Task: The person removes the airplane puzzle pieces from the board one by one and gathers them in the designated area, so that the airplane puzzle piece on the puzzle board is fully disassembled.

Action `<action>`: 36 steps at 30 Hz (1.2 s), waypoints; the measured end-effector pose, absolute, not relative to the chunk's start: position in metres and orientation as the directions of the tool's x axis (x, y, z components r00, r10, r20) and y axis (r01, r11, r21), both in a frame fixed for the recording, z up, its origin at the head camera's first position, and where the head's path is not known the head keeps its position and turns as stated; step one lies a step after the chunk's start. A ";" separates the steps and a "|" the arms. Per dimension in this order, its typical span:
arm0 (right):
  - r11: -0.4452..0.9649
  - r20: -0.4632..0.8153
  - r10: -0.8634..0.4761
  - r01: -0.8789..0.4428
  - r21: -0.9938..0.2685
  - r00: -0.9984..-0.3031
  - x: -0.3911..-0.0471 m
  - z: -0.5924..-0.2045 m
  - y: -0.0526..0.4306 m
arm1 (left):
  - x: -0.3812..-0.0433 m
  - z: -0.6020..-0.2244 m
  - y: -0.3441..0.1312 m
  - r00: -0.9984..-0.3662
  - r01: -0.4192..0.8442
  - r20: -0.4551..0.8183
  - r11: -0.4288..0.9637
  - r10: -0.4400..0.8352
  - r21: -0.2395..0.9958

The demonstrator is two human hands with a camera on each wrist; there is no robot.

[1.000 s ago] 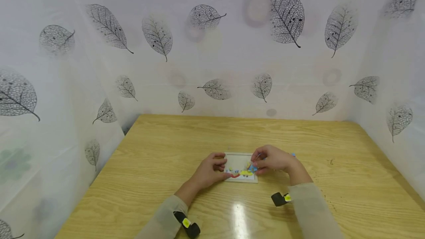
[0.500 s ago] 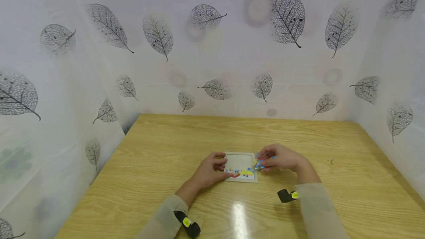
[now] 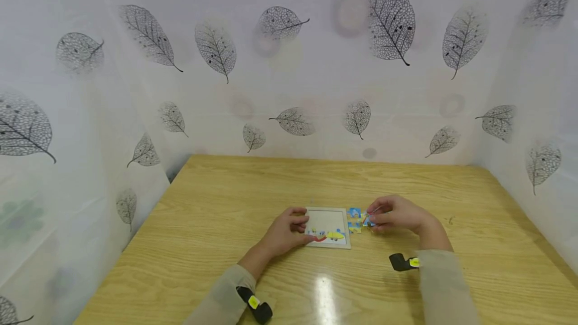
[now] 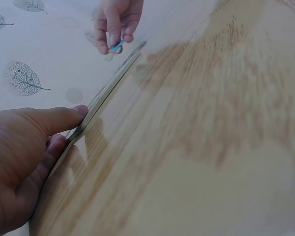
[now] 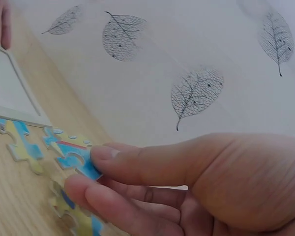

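Note:
On the table lies a puzzle tray (image 3: 327,209) with a pale rim; joined pieces (image 3: 334,235) in yellow, red and blue line its bottom row. My left hand (image 3: 282,233) grips the tray's left edge; the left wrist view shows the thumb on the rim and a finger lower down at the edge. Right of the tray, my right hand (image 3: 401,214) pinches a puzzle piece (image 5: 69,151) between thumb and fingers. That piece is blue and yellow with a red stripe. Loose puzzle pieces (image 3: 354,212) lie between the tray and this hand, and beneath its fingers.
The wooden table (image 3: 253,184) extends round the tray on all sides. A white curtain (image 3: 311,74) printed with leaves stands behind the table and along both sides. Black wrist cameras (image 3: 255,305) sit on both sleeves.
My right hand has moved right, from over the tray to beside it, with the puzzle piece still pinched. Loose pieces by the tray are now uncovered. The left hand has stayed put.

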State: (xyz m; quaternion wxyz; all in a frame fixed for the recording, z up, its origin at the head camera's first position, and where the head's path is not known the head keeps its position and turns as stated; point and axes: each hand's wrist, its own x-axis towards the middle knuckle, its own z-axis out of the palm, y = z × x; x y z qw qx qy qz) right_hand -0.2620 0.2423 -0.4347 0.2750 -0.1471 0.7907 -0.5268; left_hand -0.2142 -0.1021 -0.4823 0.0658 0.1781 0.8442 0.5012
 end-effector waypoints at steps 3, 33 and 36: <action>0.407 -0.284 -0.507 0.065 -0.911 -0.814 -0.262 -0.433 0.249 | -0.214 -0.482 -0.102 -0.929 0.225 0.057 0.438 0.365 0.870; 0.344 -0.268 -0.332 0.148 -0.927 -0.905 -0.249 -0.441 0.320 | -0.218 -0.484 -0.099 -0.931 0.224 0.060 0.434 0.359 0.873; 0.351 -0.302 -0.339 0.178 -0.919 -0.891 -0.248 -0.442 0.322 | -0.218 -0.486 -0.099 -0.929 0.232 0.062 0.446 0.364 0.864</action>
